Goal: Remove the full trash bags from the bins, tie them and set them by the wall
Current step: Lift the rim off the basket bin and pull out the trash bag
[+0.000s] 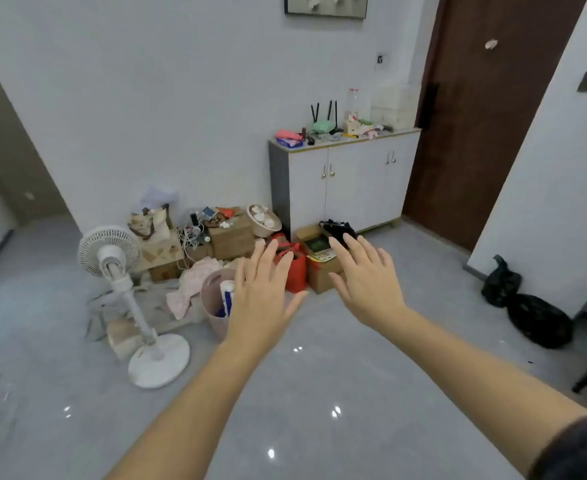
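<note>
A smaller black trash bag (501,284) and a larger black trash bag (538,322) sit touching each other on the floor (319,393), at the foot of the white wall (544,174) on the right. Their tops look gathered, though the knots are too small to confirm. Well apart from them, a pink bin (210,303) stands near a standing fan (119,271), with a white-and-blue container poking out. I cannot tell whether it holds a liner. A black bundle (337,227), possibly another bag, lies on an open cardboard box (323,275) beside the white cabinet (347,181).

Both hands are empty and stretched forward, fingers straight and spread. The left hand (264,292) shows in front of the pink bin's rim, and the right hand (364,282) in front of the box and bundle.

Two bags look done, so the step in hand is likely the approach to the next one. That calls for stepping closer, gathering the bag's mouth with both hands, lifting it without spilling, knotting it, then carrying it to the right wall.
</note>
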Motion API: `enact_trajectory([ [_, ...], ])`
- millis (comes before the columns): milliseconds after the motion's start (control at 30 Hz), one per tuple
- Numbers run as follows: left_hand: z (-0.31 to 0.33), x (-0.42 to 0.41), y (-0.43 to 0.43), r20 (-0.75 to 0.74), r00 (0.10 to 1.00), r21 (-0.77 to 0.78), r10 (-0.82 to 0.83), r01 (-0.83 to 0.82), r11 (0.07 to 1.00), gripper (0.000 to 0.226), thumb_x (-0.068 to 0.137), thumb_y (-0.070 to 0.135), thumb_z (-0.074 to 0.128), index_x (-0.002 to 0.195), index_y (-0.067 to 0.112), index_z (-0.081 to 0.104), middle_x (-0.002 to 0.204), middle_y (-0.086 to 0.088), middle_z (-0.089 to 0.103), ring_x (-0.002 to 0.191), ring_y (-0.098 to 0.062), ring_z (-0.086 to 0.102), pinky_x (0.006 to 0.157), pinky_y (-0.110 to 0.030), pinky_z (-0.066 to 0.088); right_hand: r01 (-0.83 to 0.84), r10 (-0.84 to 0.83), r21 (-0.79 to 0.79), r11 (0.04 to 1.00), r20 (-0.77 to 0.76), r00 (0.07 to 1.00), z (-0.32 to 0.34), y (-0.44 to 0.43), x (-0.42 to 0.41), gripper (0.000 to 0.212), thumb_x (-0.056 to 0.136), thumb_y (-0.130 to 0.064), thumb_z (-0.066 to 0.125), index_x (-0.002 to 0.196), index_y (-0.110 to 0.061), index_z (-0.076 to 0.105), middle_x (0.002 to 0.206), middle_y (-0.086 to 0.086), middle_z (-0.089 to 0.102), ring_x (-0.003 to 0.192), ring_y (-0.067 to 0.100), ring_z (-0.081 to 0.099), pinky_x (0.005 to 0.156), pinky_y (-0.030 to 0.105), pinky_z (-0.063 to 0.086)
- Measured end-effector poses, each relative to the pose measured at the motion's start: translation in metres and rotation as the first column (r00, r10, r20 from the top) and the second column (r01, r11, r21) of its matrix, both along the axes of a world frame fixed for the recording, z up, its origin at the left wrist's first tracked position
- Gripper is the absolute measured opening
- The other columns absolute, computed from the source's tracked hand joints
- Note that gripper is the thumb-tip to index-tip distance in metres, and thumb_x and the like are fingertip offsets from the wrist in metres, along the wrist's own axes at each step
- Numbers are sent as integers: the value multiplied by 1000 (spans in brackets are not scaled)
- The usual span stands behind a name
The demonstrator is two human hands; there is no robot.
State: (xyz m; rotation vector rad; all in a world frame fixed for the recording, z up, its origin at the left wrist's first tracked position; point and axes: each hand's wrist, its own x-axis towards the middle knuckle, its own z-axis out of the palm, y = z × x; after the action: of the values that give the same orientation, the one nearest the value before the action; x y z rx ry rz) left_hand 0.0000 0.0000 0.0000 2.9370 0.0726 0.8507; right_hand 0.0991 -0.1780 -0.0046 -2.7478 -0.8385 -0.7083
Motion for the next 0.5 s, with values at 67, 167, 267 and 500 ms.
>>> enact_trajectory([
  [67, -16, -13, 19, -84, 996, -2, 22, -22, 1000, 67, 85, 60, 30, 138, 20, 42, 152, -7, 33, 143, -27, 25, 112, -49, 26, 4, -6, -35, 999, -49, 999, -12, 21, -10, 58, 91, -44, 38, 145, -24, 33, 147, 6, 41, 137, 30, 36, 104, 50, 34],
  [167, -43, -41, 52, -111, 993, -21, 28, -31, 999, 69, 84, 61, 28, 139, 21, 41, 151, -7, 34, 142, -27, 26, 113, -48, 25, 15, -22, -84, 996, -93, 995, -40, 53, -33, 58, 92, -44, 38, 145, -23, 34, 146, 7, 43, 136, 30, 37, 103, 50, 35],
  [267, -60, -78, 94, -114, 993, -43, 17, -22, 999, 63, 84, 55, 42, 136, 19, 43, 147, -10, 40, 138, -30, 35, 110, -49, 29, 23, -39, -102, 995, -163, 986, -65, 92, -65, 59, 93, -42, 47, 146, -24, 30, 149, 7, 39, 138, 29, 34, 104, 49, 35],
  [500, -102, -182, 218, -232, 972, -80, 49, -69, 994, 62, 84, 53, 52, 133, 15, 49, 145, -11, 43, 136, -32, 38, 105, -55, 37, -36, -16, -155, 987, -319, 948, -110, 203, -154, 60, 94, -44, 43, 148, -28, 22, 151, 6, 34, 141, 27, 29, 109, 48, 30],
])
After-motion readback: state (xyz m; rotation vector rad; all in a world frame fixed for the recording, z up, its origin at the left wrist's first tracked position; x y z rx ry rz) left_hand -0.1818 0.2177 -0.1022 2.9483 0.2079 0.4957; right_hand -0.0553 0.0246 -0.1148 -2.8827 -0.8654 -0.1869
